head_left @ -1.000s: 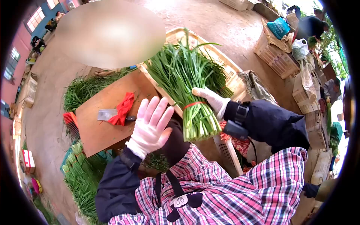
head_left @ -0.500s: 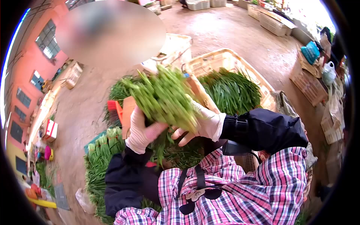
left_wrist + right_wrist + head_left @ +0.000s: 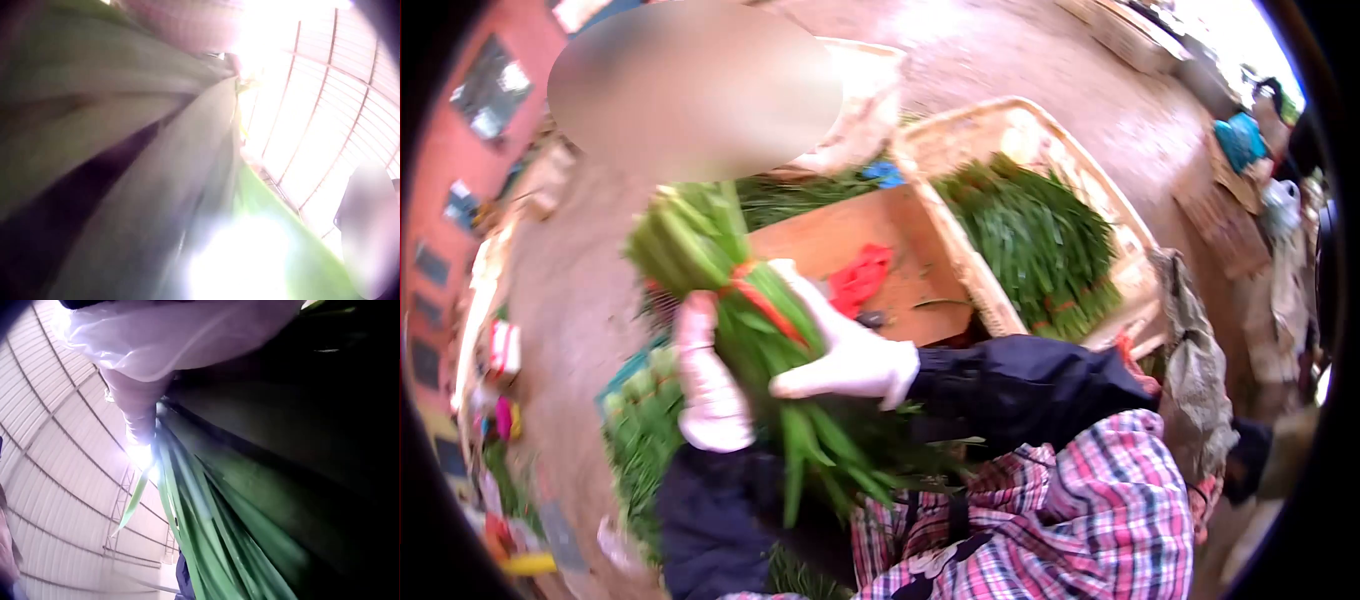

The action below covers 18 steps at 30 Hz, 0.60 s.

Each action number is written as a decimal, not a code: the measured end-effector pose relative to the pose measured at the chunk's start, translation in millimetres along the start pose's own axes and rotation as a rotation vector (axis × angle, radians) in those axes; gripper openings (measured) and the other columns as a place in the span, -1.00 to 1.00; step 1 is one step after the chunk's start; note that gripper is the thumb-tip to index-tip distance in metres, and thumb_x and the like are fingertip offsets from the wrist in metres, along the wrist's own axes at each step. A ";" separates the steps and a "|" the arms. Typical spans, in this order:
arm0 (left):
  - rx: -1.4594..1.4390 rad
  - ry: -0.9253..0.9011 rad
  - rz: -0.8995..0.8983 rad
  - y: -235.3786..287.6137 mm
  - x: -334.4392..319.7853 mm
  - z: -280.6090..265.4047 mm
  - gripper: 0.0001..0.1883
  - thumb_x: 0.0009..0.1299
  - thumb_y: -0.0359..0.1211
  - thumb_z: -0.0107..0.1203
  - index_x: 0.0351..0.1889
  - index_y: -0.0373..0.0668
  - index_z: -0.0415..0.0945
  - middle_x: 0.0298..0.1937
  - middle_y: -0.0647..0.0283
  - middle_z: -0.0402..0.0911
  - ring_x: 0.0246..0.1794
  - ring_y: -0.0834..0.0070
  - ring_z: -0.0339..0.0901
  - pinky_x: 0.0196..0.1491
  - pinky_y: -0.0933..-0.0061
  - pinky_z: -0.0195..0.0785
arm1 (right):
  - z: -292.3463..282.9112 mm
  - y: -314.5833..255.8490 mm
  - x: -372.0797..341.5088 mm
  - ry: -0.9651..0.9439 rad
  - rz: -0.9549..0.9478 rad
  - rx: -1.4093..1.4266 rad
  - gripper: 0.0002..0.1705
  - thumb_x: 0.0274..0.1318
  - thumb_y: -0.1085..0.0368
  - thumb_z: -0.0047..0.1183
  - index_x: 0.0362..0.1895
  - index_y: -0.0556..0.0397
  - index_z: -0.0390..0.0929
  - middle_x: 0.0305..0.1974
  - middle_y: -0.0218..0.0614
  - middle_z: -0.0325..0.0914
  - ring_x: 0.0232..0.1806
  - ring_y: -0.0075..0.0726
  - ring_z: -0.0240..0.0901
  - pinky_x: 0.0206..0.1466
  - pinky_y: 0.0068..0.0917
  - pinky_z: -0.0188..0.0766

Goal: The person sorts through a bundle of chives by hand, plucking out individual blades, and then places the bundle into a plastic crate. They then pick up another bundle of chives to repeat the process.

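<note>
Both hands wear white gloves and are closed around one bundle of long green leaves [image 3: 750, 370]. Left hand [image 3: 712, 375] holds this bundle from its left side; one digit lies upward along the stalks, and the other fingers are hidden, so I cannot tell how they lie. Right hand [image 3: 845, 350] grips it from the opposite side, with the thumb laid across the front of the leaves and the fingers farther up, near the red band [image 3: 766, 306] which ties the bundle. Pale, thick stalk ends point up and to the left, above the left hand, while the loose leaf tips hang below both hands.

Just beyond the right hand is a brown board [image 3: 922, 292], on which a red cloth [image 3: 862, 275] lies. To the right of this hand, past the board, stands a pale plastic crate [image 3: 975, 272], and dark green leaves [image 3: 1035, 250] lie inside it. Left of the left hand and somewhat lower, more green bundles [image 3: 645, 412] are piled. Close to the right wrist, long leaves fill much of the view, below a ribbed roof [image 3: 69, 481].
</note>
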<state>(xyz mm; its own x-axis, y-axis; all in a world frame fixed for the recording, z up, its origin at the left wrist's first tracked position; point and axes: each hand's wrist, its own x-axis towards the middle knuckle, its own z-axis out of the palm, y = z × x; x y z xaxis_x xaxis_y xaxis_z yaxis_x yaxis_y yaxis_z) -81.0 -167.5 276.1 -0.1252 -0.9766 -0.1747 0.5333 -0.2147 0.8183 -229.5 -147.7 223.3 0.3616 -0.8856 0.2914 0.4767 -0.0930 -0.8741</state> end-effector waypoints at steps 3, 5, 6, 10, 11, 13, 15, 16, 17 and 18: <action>0.018 -0.035 -0.095 3.9 94.9 13.1 -0.52 0.38 -0.03 0.08 0.08 -0.19 0.51 -0.04 0.26 0.63 -0.09 0.40 0.56 0.06 0.35 0.42 | -48.7 32.1 68.1 0.152 0.033 0.211 0.28 -0.10 0.44 0.28 0.53 0.00 -0.43 0.47 -0.11 -0.09 0.47 -0.28 -0.10 0.45 -0.38 -0.01; 0.046 -0.051 -0.093 -2.4 145.8 19.1 -0.49 0.41 -0.07 0.02 0.18 -0.23 0.43 0.03 0.21 0.60 -0.03 0.41 0.55 0.12 0.36 0.37 | -93.7 42.6 96.1 0.229 0.200 0.432 0.11 -0.07 0.38 0.26 0.51 0.01 -0.18 0.34 -0.19 0.20 0.33 -0.29 0.17 0.36 -0.31 0.17; 0.099 -0.074 -0.064 -5.7 167.5 24.2 -0.46 0.42 -0.08 0.00 0.24 -0.25 0.37 0.07 0.19 0.58 0.00 0.40 0.54 0.15 0.36 0.35 | -115.3 43.0 104.6 0.243 0.276 0.594 0.06 -0.07 0.32 0.29 0.47 0.06 -0.07 0.28 -0.21 0.30 0.28 -0.32 0.26 0.33 -0.28 0.22; 0.417 -0.248 -0.141 -29.5 241.8 56.4 -0.32 0.46 -0.03 -0.08 0.40 -0.29 0.15 0.19 -0.02 0.46 0.17 0.25 0.44 0.25 0.26 0.24 | -216.3 49.2 81.3 0.307 0.328 0.756 -0.24 -0.01 0.15 0.26 0.28 0.09 0.31 0.17 -0.21 0.45 0.12 -0.35 0.44 0.17 -0.30 0.41; 0.505 -0.297 -0.174 -38.4 261.3 69.5 -0.30 0.46 0.00 -0.10 0.41 -0.27 0.14 0.21 -0.05 0.44 0.20 0.25 0.40 0.27 0.23 0.20 | -241.2 33.8 62.8 0.354 0.388 0.762 -0.30 0.04 0.14 0.22 0.27 0.09 0.33 0.16 -0.22 0.46 0.11 -0.35 0.45 0.18 -0.29 0.41; 0.645 -0.333 -0.213 -63.1 292.4 103.1 -0.30 0.46 0.03 -0.11 0.43 -0.23 0.13 0.20 -0.04 0.44 0.21 0.29 0.39 0.27 0.16 0.20 | -285.1 -4.3 17.2 0.515 0.427 0.654 -0.34 0.01 0.19 0.22 0.22 0.10 0.36 0.11 -0.23 0.49 0.05 -0.36 0.47 0.11 -0.31 0.44; 0.717 -0.464 -0.280 -96.7 321.7 123.3 -0.38 0.42 -0.05 0.04 0.33 -0.24 0.30 0.15 0.08 0.51 0.15 0.28 0.44 0.23 0.26 0.25 | -320.8 -47.7 -40.2 0.725 0.453 0.476 -0.37 -0.02 0.24 0.22 0.18 0.11 0.39 0.05 -0.25 0.52 -0.01 -0.36 0.50 0.05 -0.34 0.46; 0.802 -0.542 -0.308 -114.6 334.6 131.7 -0.42 0.40 -0.08 0.10 0.28 -0.24 0.38 0.14 0.12 0.53 0.14 0.29 0.45 0.23 0.30 0.25 | -333.1 -70.1 -71.1 0.837 0.464 0.389 -0.39 -0.03 0.26 0.22 0.16 0.12 0.41 0.02 -0.25 0.53 -0.04 -0.36 0.51 0.02 -0.35 0.47; 0.854 -0.664 -0.306 -129.7 341.8 145.0 -0.52 0.42 -0.19 0.08 0.22 -0.24 0.43 0.12 0.15 0.57 0.15 0.32 0.47 0.23 0.35 0.27 | -341.9 -91.4 -101.6 0.940 0.474 0.312 -0.41 -0.05 0.28 0.22 0.13 0.13 0.42 0.00 -0.26 0.54 -0.07 -0.37 0.52 -0.01 -0.36 0.49; 0.900 -0.790 -0.304 -146.6 347.6 159.1 -0.62 0.43 -0.29 0.07 0.17 -0.24 0.48 0.09 0.18 0.60 0.16 0.35 0.49 0.23 0.41 0.29 | -348.1 -110.9 -130.9 1.042 0.486 0.246 -0.43 -0.06 0.31 0.22 0.11 0.13 0.43 -0.03 -0.27 0.55 -0.10 -0.37 0.53 -0.04 -0.37 0.50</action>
<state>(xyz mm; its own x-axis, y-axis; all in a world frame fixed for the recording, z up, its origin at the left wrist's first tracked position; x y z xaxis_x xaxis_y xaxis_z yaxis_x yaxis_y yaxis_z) -335.8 -474.1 182.5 -0.7811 -0.5473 -0.3007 -0.3321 -0.0438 0.9422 -608.6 -179.8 146.8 -0.2274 -0.7587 -0.6104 0.6520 0.3470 -0.6742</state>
